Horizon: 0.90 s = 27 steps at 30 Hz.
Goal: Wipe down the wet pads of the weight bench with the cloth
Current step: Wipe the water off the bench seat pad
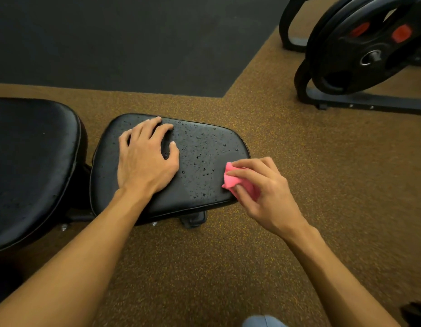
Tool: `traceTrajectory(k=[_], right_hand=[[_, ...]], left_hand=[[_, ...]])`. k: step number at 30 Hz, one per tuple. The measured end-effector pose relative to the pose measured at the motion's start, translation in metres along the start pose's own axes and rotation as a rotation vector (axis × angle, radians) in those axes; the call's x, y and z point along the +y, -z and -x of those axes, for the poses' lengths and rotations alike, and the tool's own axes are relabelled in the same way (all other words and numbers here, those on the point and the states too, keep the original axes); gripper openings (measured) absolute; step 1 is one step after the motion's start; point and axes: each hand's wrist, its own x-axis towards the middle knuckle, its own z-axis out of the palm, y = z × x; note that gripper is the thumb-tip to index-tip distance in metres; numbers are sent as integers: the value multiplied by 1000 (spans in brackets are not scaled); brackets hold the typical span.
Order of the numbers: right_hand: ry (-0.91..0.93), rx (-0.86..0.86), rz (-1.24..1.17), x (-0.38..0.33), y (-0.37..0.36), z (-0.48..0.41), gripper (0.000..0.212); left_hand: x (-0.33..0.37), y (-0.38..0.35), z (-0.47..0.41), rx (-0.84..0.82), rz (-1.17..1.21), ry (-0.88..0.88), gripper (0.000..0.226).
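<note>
While water droplets bead across the small black seat pad (204, 149) of a weight bench, a person reaches over it with both forearms bare. The left hand (146, 159) rests palm-down on the pad's left half, its fingers spread apart and lightly arched, holding nothing. The right hand (266, 194) pinches a bunched pink cloth (235, 180) between thumb and curled fingers at the pad's right near edge, where the cloth meets the wet upholstery. Just beside the seat pad, to its left, lies the bench's larger black back pad (32, 161), showing only faint specks. A metal bracket (193, 219) shows under the seat pad's near edge. The bench stands on brown speckled flooring (311, 173) bordering a dark mat (122, 43); black weight plates (369, 48) hang on a rack (369, 103) at upper right, well apart from the bench.
</note>
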Motion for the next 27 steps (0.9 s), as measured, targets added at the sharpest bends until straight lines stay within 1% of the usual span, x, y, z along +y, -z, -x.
traceTrajectory(k=[3, 5, 10, 12, 16, 18, 21, 25, 27], right_hand=[[-88, 88, 15, 14, 0, -9, 24], [-110, 109, 18, 17, -6, -21, 25], [41, 15, -66, 12, -7, -17, 24], [60, 4, -83, 17, 3, -9, 24], [-61, 88, -93, 34, 6, -15, 20], [-87, 113, -120, 37, 0, -28, 20], [-38, 87, -154, 38, -7, -41, 20], [82, 1, -182, 38, -1, -26, 23], [78, -15, -193, 45, 7, -23, 25]], left_hand=[[0, 0, 0, -4, -8, -5, 45], [0, 1, 1, -7, -9, -7, 45], [0, 4, 0, -15, -16, 9, 47], [1, 3, 1, -13, -20, 15, 46], [2, 2, 1, 1, -20, 20, 46], [3, 2, 0, 8, -21, 27, 48], [3, 1, 0, 10, -31, 37, 49], [3, 1, 0, 1, -39, 46, 50], [3, 1, 1, -4, -50, 51, 51]])
